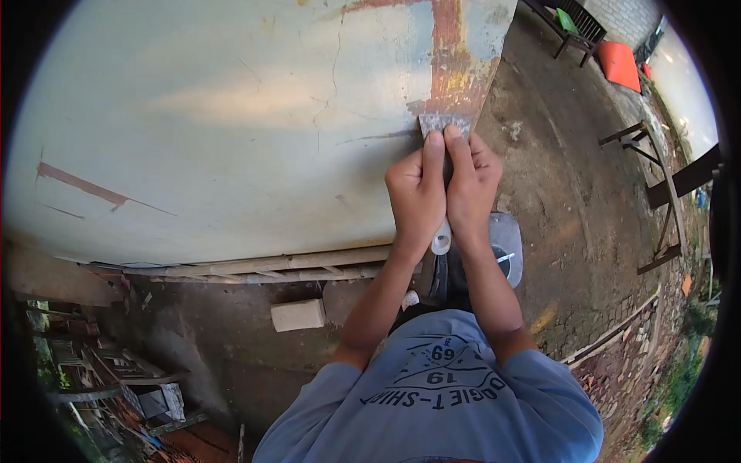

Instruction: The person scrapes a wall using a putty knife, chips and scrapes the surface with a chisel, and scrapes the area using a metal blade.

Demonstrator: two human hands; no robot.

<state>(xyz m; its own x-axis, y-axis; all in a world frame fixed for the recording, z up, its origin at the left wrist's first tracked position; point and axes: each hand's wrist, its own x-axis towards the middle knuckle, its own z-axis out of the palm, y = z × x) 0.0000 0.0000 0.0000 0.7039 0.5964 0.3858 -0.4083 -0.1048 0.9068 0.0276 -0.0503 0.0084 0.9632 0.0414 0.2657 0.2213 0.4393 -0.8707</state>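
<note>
Both of my hands grip a scraper (441, 120), its wide, worn metal blade flat against a pale painted panel (231, 170). My left hand (417, 189) wraps the handle from the left, its thumb stretched up toward the blade. On the other side, my right hand (472, 185) closes round the same handle, thumb beside thumb. The handle's light end with a hole shows below my wrists. Just above the blade runs a scraped brown strip (450, 73) with yellow flecks, close to the panel's right edge. Fine cracks cross the paint to the left.
Bamboo poles (270, 268) run along the panel's lower edge. Below them lies a pale block (298, 315). Near my right forearm is a grey rounded object (505, 235). Scrap wood (131, 378) is piled lower left. A dark bench (579, 27) and a wooden frame (656, 170) stand right.
</note>
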